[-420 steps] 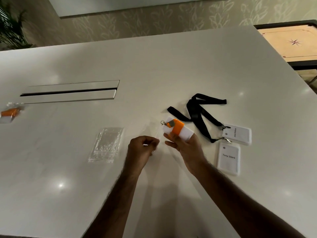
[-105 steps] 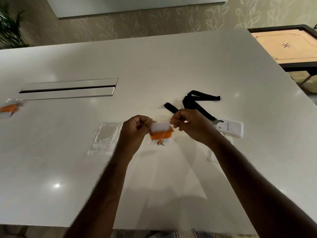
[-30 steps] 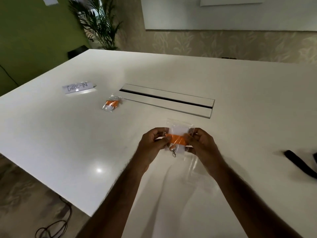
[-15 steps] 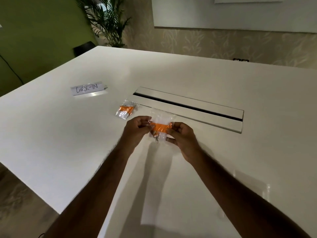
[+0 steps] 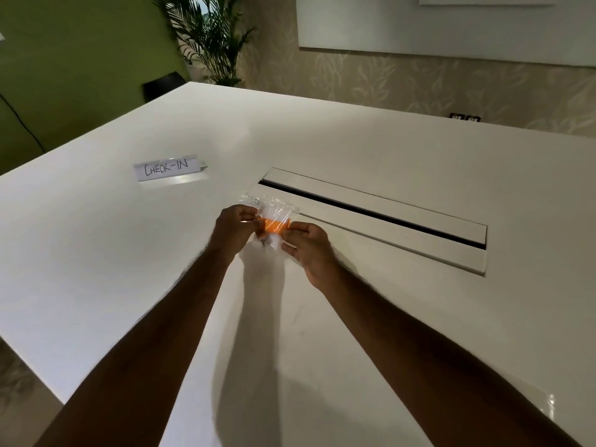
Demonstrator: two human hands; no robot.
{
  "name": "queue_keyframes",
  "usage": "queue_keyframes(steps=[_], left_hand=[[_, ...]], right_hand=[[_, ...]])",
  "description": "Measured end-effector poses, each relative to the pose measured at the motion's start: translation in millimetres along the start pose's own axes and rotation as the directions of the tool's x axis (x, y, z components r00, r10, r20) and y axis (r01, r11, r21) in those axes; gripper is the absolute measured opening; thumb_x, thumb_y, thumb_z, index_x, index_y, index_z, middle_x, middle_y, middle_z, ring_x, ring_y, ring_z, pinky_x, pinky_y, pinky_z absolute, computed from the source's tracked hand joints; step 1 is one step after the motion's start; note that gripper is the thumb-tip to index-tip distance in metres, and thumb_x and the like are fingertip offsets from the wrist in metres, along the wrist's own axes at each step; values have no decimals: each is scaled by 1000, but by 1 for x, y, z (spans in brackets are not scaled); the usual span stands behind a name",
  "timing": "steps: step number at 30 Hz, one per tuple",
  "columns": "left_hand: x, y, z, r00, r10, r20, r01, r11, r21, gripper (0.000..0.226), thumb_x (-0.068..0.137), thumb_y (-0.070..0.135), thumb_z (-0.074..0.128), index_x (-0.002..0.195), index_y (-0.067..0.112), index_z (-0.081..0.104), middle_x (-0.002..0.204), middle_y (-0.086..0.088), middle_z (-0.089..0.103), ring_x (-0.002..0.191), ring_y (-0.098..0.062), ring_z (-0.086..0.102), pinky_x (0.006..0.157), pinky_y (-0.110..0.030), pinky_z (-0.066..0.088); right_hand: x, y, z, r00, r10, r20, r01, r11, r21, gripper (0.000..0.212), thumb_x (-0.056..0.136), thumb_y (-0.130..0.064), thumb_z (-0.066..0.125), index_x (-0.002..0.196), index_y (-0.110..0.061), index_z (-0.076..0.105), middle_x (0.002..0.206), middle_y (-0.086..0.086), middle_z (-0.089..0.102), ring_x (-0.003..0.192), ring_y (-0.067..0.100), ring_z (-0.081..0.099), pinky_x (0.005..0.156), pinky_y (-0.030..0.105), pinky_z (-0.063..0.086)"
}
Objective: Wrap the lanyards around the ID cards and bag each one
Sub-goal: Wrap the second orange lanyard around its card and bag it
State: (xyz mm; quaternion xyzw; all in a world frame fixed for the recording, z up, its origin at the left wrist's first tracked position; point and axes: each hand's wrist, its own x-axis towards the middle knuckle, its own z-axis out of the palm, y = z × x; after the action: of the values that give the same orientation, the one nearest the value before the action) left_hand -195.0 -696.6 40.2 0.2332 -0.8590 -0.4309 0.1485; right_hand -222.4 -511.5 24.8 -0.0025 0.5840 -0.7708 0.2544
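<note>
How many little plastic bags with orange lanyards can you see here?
2. One bag is held between both hands, left hand and right hand. Another bag lies just behind, mostly hidden.

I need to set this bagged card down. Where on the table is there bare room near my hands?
Bare table lies left of the left hand, below the CHECK-IN sign; more runs between the forearms toward the near edge. It is crowded just beyond the held bag, where another clear bag lies, and right of the right hand, where the slot panel runs.

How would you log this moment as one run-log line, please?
left hand: pinches bag | right hand: pinches bag | clear bag: holds orange-wrapped card, above table | CHECK-IN sign: beyond
</note>
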Motion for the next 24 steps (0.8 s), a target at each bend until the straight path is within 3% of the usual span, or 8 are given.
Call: queue_keyframes(steps=[4, 7, 10, 13, 15, 17, 19, 24], left_hand=[[12, -5, 1, 1000, -7, -15, 8, 997, 71, 36, 82, 13, 84, 116, 7, 75, 112, -9, 77, 103, -22, 72, 93, -29, 54], [15, -7, 4, 999, -23, -31, 26, 995, 100, 37, 80, 12, 85, 115, 7, 75, 113, -10, 77, 103, -22, 72, 91, -28, 54], [15, -7, 7, 999, -37, -39, 41, 994, 101, 38, 79, 11, 85, 115, 6, 73, 113, -10, 77, 103, -22, 73, 88, -25, 53], [14, -6, 9, 999, -33, -43, 37, 995, 89, 38, 80, 9, 84, 115, 4, 72, 112, -10, 77, 103, -21, 73, 79, -18, 50], [13, -3, 11, 998, -21, -56, 27, 995, 95, 36, 80, 8, 81, 115, 4, 72, 113, -10, 77, 106, -23, 72, 81, -20, 52], [12, -2, 12, 999, -6, -53, 12, 993, 117, 37, 81, 6, 80, 116, 5, 72, 115, -10, 75, 109, -24, 70, 91, -28, 55], [11, -1, 12, 999, 6, -44, 0, 990, 142, 38, 81, 3, 78, 118, 5, 71, 119, -11, 73, 114, -25, 68, 96, -33, 54], [6, -1, 15, 996, 78, -39, -69, 978, 195, 38, 85, 2, 73, 123, 5, 69, 127, -16, 68, 122, -32, 61, 103, -36, 48]], right_hand=[[9, 6, 11, 1000, -5, 11, 6, 996, -84, 13, 94, -7, 71, 107, -7, 76, 110, 23, 77, 104, 34, 75, 102, 44, 60], [10, 8, 16, 999, -24, 22, 27, 988, -154, 20, 85, -10, 68, 99, 4, 71, 87, 16, 68, 85, 29, 61, 85, 40, 53], [10, 9, 18, 999, -22, 30, 28, 979, -200, 22, 76, -13, 63, 92, -2, 72, 78, 9, 63, 78, 24, 54, 76, 38, 46], [8, 7, 21, 999, -16, 52, 25, 983, -180, 24, 74, -20, 66, 95, -15, 76, 71, -8, 69, 70, 12, 62, 71, 27, 51], [7, 7, 22, 998, -21, 59, 31, 983, -179, 30, 76, -23, 71, 105, -16, 77, 80, -10, 76, 76, 9, 70, 74, 25, 57], [7, 8, 23, 999, -24, 38, 32, 970, -240, 30, 87, -18, 73, 115, -11, 77, 103, 4, 80, 99, 25, 76, 92, 41, 62], [7, 8, 24, 1000, -27, 9, 28, 952, -306, 26, 95, -14, 69, 120, -8, 75, 116, 17, 77, 114, 39, 72, 105, 52, 57], [2, 2, 24, 1000, -11, 29, 21, 936, -350, 33, 97, -15, 73, 128, -4, 73, 124, 19, 75, 118, 37, 70, 110, 50, 54]])
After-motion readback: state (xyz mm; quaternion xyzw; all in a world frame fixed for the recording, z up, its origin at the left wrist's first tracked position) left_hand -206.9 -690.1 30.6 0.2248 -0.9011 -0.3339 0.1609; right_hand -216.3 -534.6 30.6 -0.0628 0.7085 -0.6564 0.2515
